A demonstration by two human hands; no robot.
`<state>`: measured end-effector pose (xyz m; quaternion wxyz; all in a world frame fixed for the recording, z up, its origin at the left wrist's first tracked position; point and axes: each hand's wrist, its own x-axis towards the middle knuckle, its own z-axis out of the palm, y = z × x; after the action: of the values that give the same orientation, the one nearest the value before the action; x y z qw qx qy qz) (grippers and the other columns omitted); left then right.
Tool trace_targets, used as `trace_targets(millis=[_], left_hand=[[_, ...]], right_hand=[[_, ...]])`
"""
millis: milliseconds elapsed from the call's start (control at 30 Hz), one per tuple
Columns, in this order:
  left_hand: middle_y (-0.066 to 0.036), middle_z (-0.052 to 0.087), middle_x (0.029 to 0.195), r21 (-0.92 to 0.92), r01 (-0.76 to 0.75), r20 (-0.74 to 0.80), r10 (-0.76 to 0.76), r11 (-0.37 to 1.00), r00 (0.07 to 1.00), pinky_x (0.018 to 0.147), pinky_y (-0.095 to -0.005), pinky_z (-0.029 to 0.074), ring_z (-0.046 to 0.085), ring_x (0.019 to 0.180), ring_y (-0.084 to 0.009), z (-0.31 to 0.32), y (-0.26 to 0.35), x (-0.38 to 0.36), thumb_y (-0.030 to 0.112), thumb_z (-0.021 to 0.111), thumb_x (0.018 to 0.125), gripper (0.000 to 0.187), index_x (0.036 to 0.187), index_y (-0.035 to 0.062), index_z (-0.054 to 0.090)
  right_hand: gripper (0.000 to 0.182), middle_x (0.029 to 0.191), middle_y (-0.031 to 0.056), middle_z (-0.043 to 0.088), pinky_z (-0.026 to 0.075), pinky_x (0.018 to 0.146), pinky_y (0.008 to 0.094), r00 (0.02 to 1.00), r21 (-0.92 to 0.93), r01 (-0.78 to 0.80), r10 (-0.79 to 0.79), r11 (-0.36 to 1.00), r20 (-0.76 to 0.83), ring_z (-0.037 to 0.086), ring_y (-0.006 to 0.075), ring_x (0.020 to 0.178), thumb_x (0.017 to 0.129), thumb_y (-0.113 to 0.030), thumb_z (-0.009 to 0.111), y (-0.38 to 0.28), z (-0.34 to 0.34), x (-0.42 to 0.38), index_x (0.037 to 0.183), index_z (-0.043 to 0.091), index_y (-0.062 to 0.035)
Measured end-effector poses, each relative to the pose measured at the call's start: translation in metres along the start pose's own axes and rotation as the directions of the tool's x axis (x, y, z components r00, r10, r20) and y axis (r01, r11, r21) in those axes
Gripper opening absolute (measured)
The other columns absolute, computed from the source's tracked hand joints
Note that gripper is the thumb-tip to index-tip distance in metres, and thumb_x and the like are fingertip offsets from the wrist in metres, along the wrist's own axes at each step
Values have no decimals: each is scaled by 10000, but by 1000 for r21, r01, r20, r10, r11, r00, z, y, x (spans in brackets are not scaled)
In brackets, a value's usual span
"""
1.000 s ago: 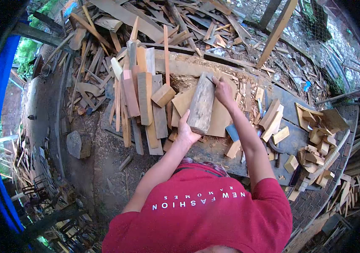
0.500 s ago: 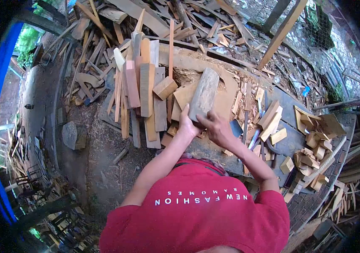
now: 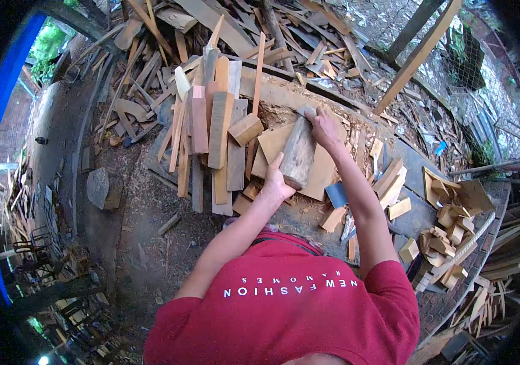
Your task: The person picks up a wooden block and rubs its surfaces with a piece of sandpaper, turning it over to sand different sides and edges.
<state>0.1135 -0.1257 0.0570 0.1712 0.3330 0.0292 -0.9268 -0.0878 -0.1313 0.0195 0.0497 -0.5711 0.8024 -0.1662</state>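
A weathered grey wood block (image 3: 298, 155) lies slantwise in front of me, over flat tan boards (image 3: 273, 143) on the workbench. My left hand (image 3: 276, 181) grips its near left edge, thumb along the side and the other fingers mostly hidden. At the far end, my right hand (image 3: 325, 126) has its fingers bent over the block's top corner. Just left of the block, a short wood offcut (image 3: 246, 129) rests against several upright-lying planks (image 3: 220, 131). A small dark blue flat piece (image 3: 336, 194) sits beneath my right forearm.
To the right, a pile of small wood blocks (image 3: 445, 240) is heaped near the bench edge, beside an open wooden box (image 3: 439, 176). Scrap wood (image 3: 327, 36) covers the ground beyond the bench. A slanted post (image 3: 418, 55) rises at the back right. A large stone-like chunk (image 3: 104, 189) lies on the left.
My right hand has moved from the block's near end to its far end. The left hand stays at the near left edge. The view has shifted slightly.
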Motion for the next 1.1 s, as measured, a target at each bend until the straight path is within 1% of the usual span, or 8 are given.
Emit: trace_targets(millis=[167, 300, 400, 500, 833, 867, 967, 1100], left_hand=[[-129, 510, 1268, -31, -53, -97, 50, 998, 994, 991, -482, 378, 502, 1157, -297, 4, -4, 4, 367, 352, 944, 474, 1307, 71, 427], [-117, 513, 1261, -76, -13, 0, 13, 997, 1000, 1010, -481, 359, 491, 1172, -292, 0, -3, 6, 366, 300, 950, 471, 1300, 80, 433], [-127, 494, 1290, -54, -25, -49, 23, 998, 999, 1004, -486, 366, 487, 1178, -297, -1, -4, 5, 374, 324, 946, 499, 1328, 60, 396], [-147, 488, 1297, -50, -39, -29, 38, 998, 999, 1001, -490, 367, 490, 1174, -312, 0, -3, 3, 384, 348, 941, 525, 1340, 43, 380], [-161, 500, 1282, -7, -61, -49, 60, 998, 997, 1004, -483, 369, 501, 1160, -320, 1, -3, 4, 369, 376, 940, 516, 1328, 30, 389], [-160, 502, 1281, -14, -64, -42, 63, 998, 997, 1008, -483, 365, 502, 1159, -318, 1, -3, 4, 366, 366, 944, 511, 1327, 30, 390], [-156, 497, 1283, -58, -50, -11, 49, 997, 999, 1014, -481, 360, 493, 1169, -312, 2, -4, 5, 359, 335, 953, 501, 1330, 34, 387], [-151, 481, 1292, -22, -83, -28, 83, 996, 996, 1022, -485, 349, 469, 1192, -306, -5, -5, 9, 360, 310, 957, 495, 1336, 49, 381]], right_hand=[[419, 1026, 154, 532, 498, 740, 406, 965, -9, 243, -241, 970, 106, 571, 318, 910, 778, -71, 525, -52, -41, -67, 1177, 584, -182], [435, 1023, 151, 528, 494, 745, 394, 953, 155, 201, -229, 967, 197, 560, 312, 931, 784, -82, 522, -63, -59, -91, 1205, 571, -177], [462, 1023, 154, 517, 494, 748, 395, 957, 68, 278, -283, 958, 66, 536, 309, 973, 781, -63, 519, -31, -28, -67, 1227, 555, -181], [440, 987, 163, 527, 492, 725, 419, 984, 79, 173, -168, 982, -64, 575, 350, 888, 763, -3, 512, -1, 2, -25, 1168, 592, -155], [435, 1058, 229, 526, 504, 760, 446, 967, -162, -7, 48, 987, 250, 587, 380, 956, 752, -56, 529, 6, -9, 22, 1176, 557, -145], [442, 1009, 213, 527, 495, 752, 442, 992, -113, 123, -118, 986, 48, 576, 375, 958, 737, -44, 535, 9, 0, 8, 1171, 555, -125], [452, 954, 197, 519, 480, 745, 436, 973, 73, 62, -76, 995, 219, 567, 370, 916, 729, -38, 545, -24, -26, -30, 1175, 550, -110], [461, 909, 169, 493, 478, 719, 407, 959, 137, 227, -246, 964, 139, 561, 342, 856, 758, -43, 535, -57, -50, -82, 1214, 541, -108]])
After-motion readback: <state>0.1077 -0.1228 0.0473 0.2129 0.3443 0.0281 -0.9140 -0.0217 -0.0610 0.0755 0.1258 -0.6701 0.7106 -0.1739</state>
